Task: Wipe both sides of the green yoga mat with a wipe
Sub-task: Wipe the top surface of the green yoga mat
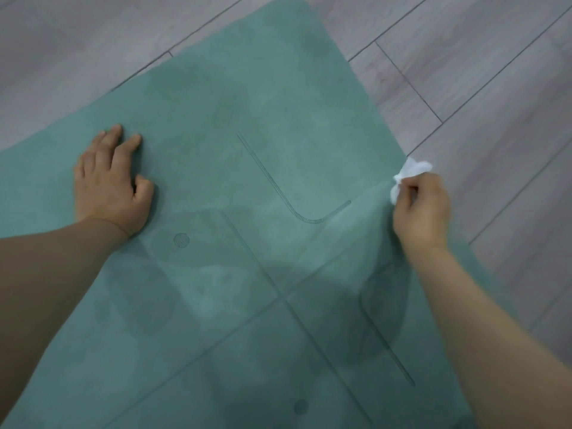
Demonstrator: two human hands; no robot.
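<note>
Flat green rubber yoga mat point(247, 168): your left hand point(108, 184) pressed it, fingers spread, steadying; your right hand point(421, 209) clutched a crumpled white wipe point(408, 171) at its edge, seemingly wiping.

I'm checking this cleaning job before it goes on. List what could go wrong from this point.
1. The right hand holds the crumpled wipe at the green yoga mat's edge; a stroke may slip onto the grey floor and pick up dirt.
2. The balled wipe touches little surface, so patches may be missed.
3. The left hand presses flat on the mat; that spot could stay unwiped.
</note>
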